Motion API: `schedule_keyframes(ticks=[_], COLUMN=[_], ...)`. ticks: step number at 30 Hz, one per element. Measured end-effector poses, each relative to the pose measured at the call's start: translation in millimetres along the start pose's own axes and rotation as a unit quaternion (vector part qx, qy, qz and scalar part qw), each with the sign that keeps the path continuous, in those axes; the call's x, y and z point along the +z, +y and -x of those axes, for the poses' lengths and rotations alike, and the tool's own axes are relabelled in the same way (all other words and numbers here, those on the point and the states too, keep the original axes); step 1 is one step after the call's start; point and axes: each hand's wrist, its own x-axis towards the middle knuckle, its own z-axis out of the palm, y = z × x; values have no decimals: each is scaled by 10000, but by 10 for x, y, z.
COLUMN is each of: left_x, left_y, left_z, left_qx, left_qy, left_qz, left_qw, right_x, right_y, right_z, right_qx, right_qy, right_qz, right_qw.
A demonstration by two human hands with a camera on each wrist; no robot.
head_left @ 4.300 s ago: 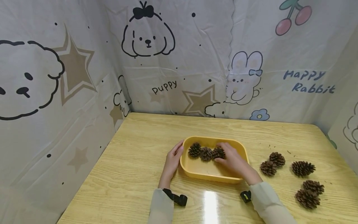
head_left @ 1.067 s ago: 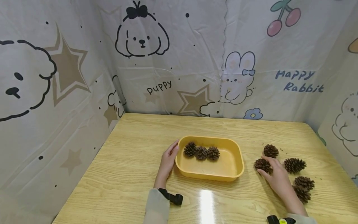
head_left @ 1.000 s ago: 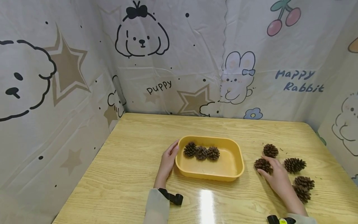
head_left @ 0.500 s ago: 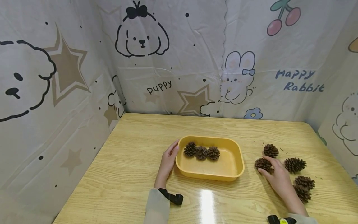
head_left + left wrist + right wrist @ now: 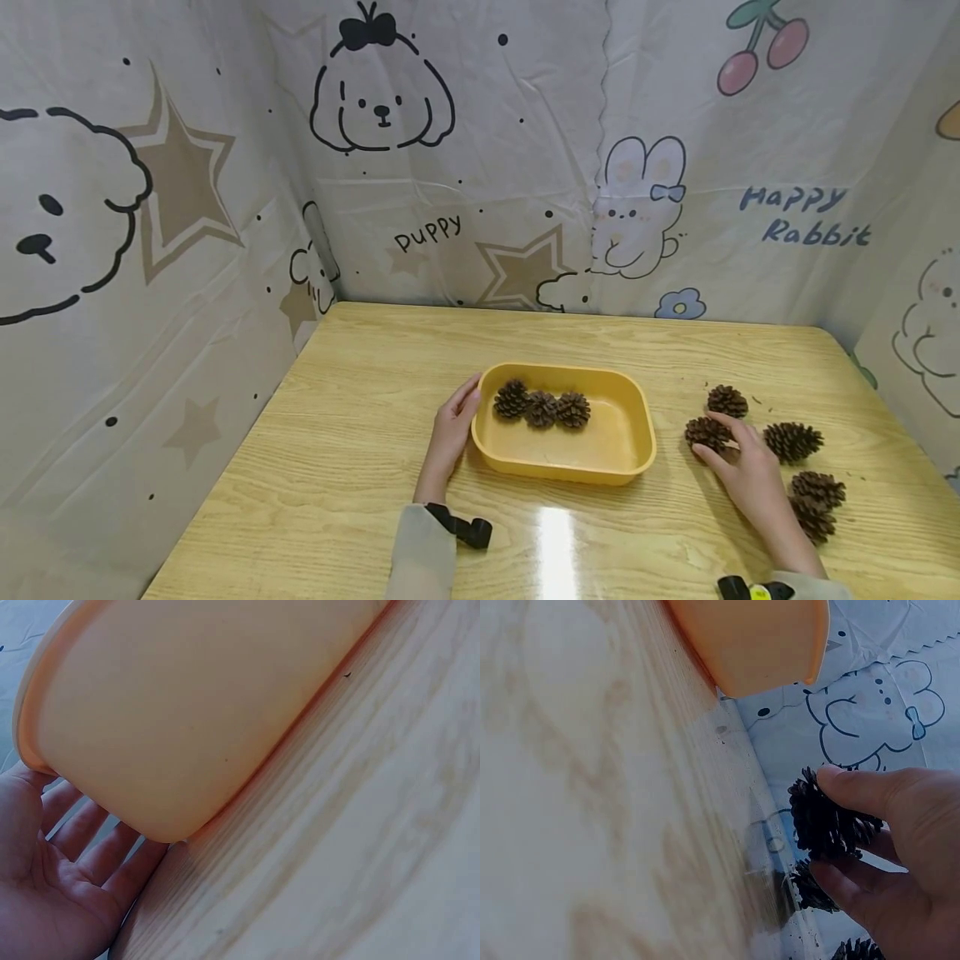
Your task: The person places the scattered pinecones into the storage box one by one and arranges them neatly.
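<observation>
Against the yellow tray (image 5: 558, 472), left grip (image 5: 450, 427) apparently straight-fingered; farther right, right grip (image 5: 752, 473) part-closed around a pinecone (image 5: 703, 433).

The table (image 5: 360, 400) carries a yellow tray (image 5: 557, 472) and pinecones (image 5: 793, 442).

White glare (image 5: 556, 552) on tabletop (image 5: 360, 425), head view brighter, 2 wrist views dim, bluish
</observation>
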Motion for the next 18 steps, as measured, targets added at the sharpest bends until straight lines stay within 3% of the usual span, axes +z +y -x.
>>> schedule_keyframes(ticks=[11, 18], left_x=[-1, 3], left_y=[24, 32], left_z=[13, 21], left_qx=[-57, -14], left_qy=[4, -15], left_qz=[106, 64], left_qw=[9999, 10000], right_x=[-30, 9], right_y=[-96, -215], right_z=[-36, -53], right_qx=[169, 16], right_qy=[124, 432], right_qz=[-485, -713], right_qw=[9986, 9965])
